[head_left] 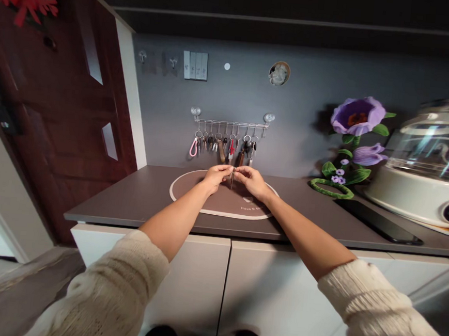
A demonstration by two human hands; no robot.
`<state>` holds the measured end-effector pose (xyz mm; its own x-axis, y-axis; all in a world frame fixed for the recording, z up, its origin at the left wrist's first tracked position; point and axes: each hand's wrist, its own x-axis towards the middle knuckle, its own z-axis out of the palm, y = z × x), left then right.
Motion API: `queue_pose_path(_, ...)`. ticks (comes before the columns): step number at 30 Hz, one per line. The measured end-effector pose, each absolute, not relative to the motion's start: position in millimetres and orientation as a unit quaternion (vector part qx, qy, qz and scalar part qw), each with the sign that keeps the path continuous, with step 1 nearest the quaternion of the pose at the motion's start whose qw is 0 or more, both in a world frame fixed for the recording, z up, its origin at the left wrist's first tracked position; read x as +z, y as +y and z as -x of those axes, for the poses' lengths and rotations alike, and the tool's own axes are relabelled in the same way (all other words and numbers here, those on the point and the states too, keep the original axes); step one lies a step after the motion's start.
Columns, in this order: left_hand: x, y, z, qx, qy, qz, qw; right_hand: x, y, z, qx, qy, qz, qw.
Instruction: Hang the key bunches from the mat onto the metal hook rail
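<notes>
Cream sleeves lead to left hand and right hand, both pinching a key-like item above the mat near the front edge of the counter.

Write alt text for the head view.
Left hand and right hand pinch a small keylike item above a brown mat, before a hook rail hung with keys. Purple artificial flowers and a black smartphone sit at right.

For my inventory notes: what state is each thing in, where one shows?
Left hand: pinching a small item
Right hand: pinching the same item
Keys: hanging from the wall rack
Mat: flat on the counter
Phone: flat, upper face dark
Cabinet doors: shut
Large purple flower: open
</notes>
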<state>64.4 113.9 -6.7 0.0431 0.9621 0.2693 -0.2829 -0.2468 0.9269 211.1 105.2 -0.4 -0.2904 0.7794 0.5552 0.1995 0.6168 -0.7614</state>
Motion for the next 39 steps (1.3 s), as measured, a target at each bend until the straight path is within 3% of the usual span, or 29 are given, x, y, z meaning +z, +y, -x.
queue_pose_path(11,-3,110,-67,0.607,0.322,-0.488,0.539,-3,118,-214,0.244,-0.738,0.336,0.532)
queue_pose_path(21,-7,110,-67,0.579,0.335,-0.55,0.5,5,110,-218,0.262,-0.718,0.334,0.552)
queue_pose_path(32,-10,97,-72,0.517,0.443,-0.648,0.341,13,113,-234,0.32,-0.666,0.307,0.6)
queue_pose_path(39,-19,103,-75,0.491,0.47,-0.668,0.304,33,123,-248,0.348,-0.564,0.363,0.655)
